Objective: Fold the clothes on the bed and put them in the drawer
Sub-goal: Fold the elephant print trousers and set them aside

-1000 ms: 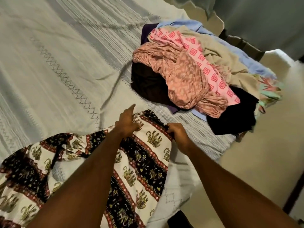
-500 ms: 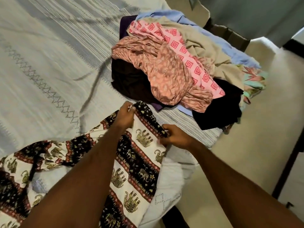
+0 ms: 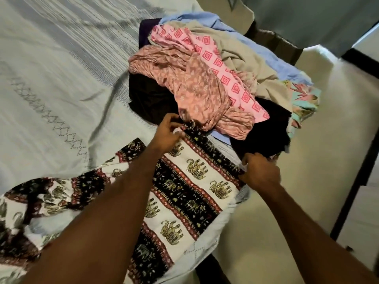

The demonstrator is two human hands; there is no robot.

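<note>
A black-and-white elephant-print garment lies spread across the near corner of the bed. My left hand pinches its far top corner, close against the clothes pile. My right hand grips the garment's right top corner at the bed's edge. The cloth is stretched flat between both hands. Its left part lies crumpled toward the near left. No drawer is in view.
A heap of unfolded clothes sits just beyond my hands: salmon print, pink diamond print, beige, blue, black. The pale floor runs along the bed's right side, with a dark-framed white panel at far right.
Both hands have moved apart with the garment's top edge, my left hand up toward the pile, my right hand out to the bed's edge. The cloth now lies flatter.
</note>
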